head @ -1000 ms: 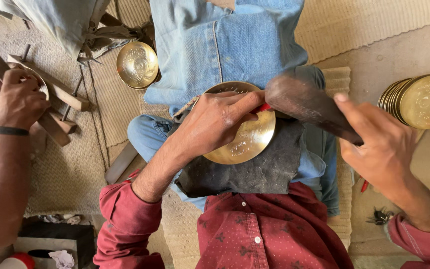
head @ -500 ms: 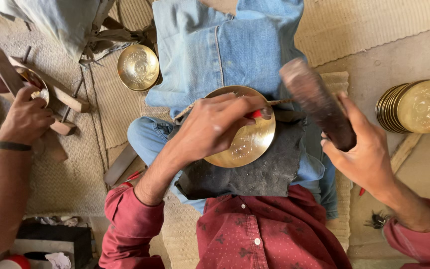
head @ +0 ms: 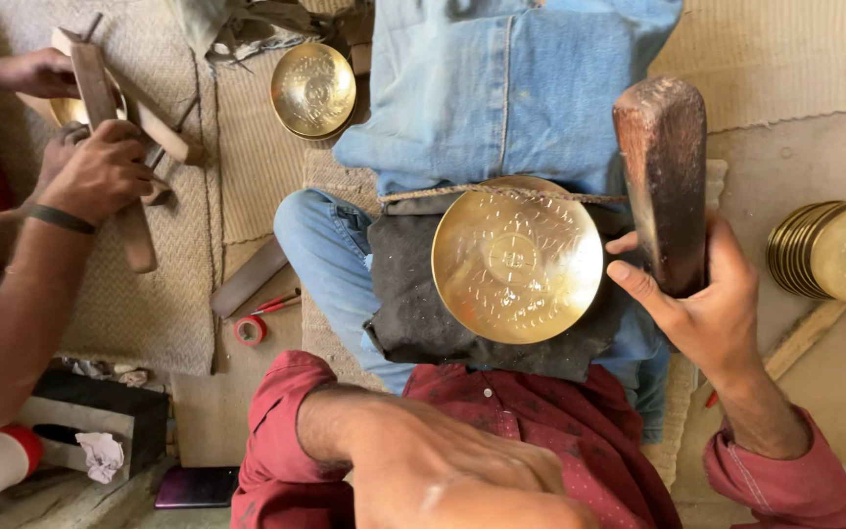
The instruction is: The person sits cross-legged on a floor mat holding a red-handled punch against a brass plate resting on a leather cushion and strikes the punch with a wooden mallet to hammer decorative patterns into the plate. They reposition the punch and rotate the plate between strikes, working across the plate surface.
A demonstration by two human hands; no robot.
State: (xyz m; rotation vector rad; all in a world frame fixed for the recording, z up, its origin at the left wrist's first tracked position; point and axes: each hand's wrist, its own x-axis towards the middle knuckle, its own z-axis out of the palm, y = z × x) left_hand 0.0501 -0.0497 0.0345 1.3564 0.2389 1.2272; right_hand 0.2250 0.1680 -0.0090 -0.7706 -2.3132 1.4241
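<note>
A round engraved brass plate (head: 516, 260) lies on a dark cloth (head: 408, 294) across my lap, under a taut cord. My right hand (head: 702, 313) grips a dark wooden mallet (head: 663, 176), held upright just to the right of the plate. Low in the view, my left hand (head: 462, 480) is close to the camera and blurred, away from the plate. Its fingers are hidden, so whether it holds anything is unclear.
At the left, another person's hands (head: 95, 171) hold a wooden mallet (head: 110, 147) over a brass plate. A brass bowl (head: 313, 90) sits on the woven mat at the top. A stack of brass plates (head: 834, 250) stands at the right. A red tape roll (head: 250, 330) lies on the floor.
My left hand has left the plate and pulled back toward the camera, uncovering the plate. My right hand has swung the mallet upright beside it. The other person's hands have moved up.
</note>
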